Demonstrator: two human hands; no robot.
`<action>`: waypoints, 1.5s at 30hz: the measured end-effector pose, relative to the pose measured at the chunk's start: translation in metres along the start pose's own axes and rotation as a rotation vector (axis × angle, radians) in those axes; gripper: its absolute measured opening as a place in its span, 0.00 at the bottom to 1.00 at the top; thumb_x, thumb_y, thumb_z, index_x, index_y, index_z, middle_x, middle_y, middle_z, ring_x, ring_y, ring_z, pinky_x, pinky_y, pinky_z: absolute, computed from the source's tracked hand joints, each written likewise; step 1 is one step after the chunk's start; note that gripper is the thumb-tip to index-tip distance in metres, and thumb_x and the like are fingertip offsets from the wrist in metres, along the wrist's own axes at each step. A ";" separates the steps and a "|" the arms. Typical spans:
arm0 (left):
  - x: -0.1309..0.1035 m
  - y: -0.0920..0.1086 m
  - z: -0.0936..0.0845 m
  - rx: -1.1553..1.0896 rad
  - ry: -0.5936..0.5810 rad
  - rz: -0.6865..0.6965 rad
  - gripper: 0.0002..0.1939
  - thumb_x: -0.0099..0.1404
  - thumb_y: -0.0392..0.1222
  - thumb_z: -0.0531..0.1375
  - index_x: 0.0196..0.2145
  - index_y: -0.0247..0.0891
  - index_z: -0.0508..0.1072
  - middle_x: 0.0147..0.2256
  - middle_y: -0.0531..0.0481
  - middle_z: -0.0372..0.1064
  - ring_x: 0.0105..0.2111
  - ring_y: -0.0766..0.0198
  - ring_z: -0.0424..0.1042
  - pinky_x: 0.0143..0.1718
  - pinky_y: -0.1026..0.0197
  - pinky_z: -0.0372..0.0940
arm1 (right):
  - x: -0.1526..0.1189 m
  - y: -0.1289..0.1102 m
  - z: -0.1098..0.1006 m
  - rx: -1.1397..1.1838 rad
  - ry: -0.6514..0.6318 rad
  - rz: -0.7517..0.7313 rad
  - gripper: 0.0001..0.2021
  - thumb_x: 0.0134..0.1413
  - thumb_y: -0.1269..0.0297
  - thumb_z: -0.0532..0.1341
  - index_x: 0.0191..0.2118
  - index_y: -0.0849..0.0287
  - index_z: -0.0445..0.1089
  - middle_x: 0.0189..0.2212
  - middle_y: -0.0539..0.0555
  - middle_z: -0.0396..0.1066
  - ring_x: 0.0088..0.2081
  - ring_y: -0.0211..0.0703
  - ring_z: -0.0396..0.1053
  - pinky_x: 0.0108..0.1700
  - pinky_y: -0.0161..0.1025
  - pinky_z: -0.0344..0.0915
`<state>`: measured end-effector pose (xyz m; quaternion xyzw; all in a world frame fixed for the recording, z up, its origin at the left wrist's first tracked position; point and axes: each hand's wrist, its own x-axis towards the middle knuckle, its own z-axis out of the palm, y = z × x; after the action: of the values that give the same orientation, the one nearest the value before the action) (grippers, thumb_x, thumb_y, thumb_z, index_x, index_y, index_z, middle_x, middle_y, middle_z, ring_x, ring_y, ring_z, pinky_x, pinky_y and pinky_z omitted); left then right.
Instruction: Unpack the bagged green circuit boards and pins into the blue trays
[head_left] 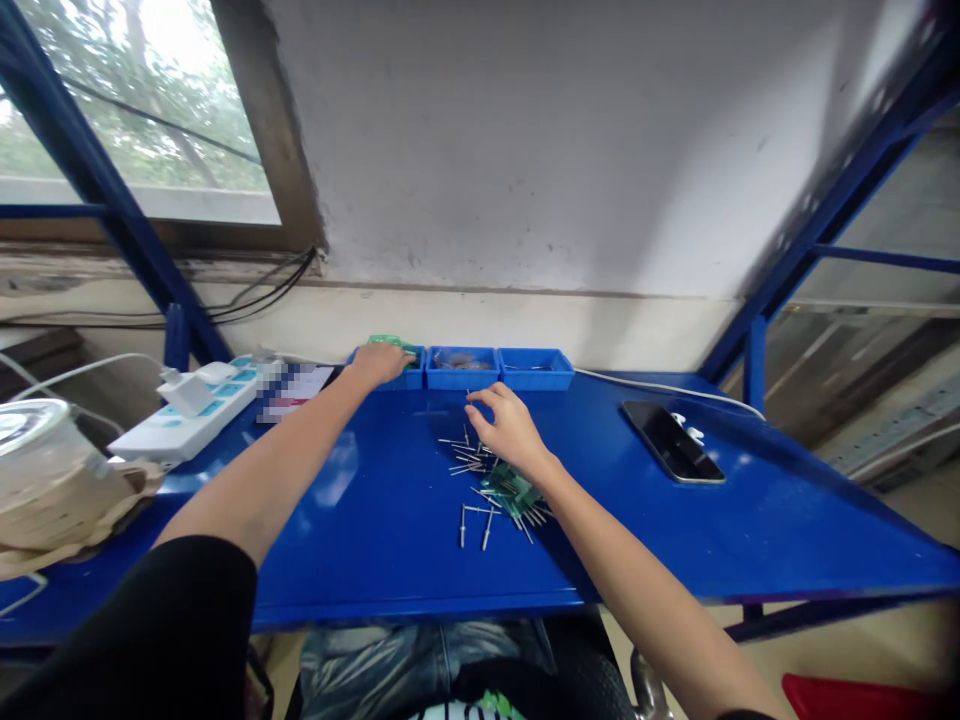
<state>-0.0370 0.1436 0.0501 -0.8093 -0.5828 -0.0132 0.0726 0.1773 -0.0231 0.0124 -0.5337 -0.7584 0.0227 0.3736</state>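
My left hand (382,362) reaches into the left blue bin (414,380), beside green plastic wrap (386,340). Its fingers look closed, but what they grip is hidden. Over the middle of the table, my right hand (508,425) pinches a small, thin piece that looks like a pop rivet (468,394) between thumb and fingertips. Below that hand lies a loose pile of pop rivets (469,462), with a green plastic bag (511,490) among them. A few rivets (487,530) lie apart at the near side of the pile.
The middle bin (463,380) holds small parts; the right bin (536,380) stands beside it. A phone (671,440) and white earbuds (688,428) lie on the right of the blue table (360,560). At left are a power strip (195,410) and a clear round container (45,470).
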 end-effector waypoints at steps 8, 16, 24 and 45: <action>-0.076 0.044 0.005 -0.249 0.466 0.230 0.17 0.65 0.45 0.49 0.46 0.35 0.69 0.45 0.40 0.67 0.47 0.52 0.62 0.49 0.52 0.57 | 0.003 0.014 -0.011 -0.082 -0.159 -0.080 0.12 0.55 0.61 0.57 0.44 0.58 0.70 0.36 0.56 0.68 0.40 0.44 0.64 0.44 0.40 0.59; -0.127 0.067 0.036 -0.429 0.123 0.406 0.04 0.59 0.40 0.57 0.32 0.42 0.71 0.36 0.48 0.68 0.40 0.55 0.65 0.40 0.56 0.60 | 0.000 0.011 0.003 -0.062 -0.220 -0.099 0.11 0.55 0.61 0.57 0.42 0.58 0.71 0.33 0.54 0.69 0.38 0.42 0.64 0.41 0.38 0.59; -0.123 0.065 0.036 -0.797 0.233 0.329 0.10 0.61 0.39 0.52 0.29 0.40 0.73 0.30 0.50 0.72 0.32 0.61 0.68 0.39 0.60 0.60 | -0.003 0.001 0.012 0.024 -0.145 -0.132 0.05 0.52 0.67 0.59 0.37 0.57 0.69 0.30 0.51 0.68 0.35 0.40 0.63 0.38 0.35 0.58; -0.132 0.078 0.030 -0.972 0.284 0.297 0.16 0.67 0.44 0.46 0.39 0.39 0.72 0.31 0.49 0.71 0.32 0.62 0.69 0.36 0.62 0.61 | 0.004 -0.006 -0.019 -0.001 0.143 -0.228 0.11 0.59 0.61 0.50 0.33 0.58 0.68 0.31 0.56 0.69 0.36 0.44 0.64 0.41 0.39 0.59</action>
<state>-0.0071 -0.0006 -0.0018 -0.8137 -0.3727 -0.3812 -0.2316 0.1828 -0.0287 0.0308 -0.4442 -0.7857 -0.0582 0.4266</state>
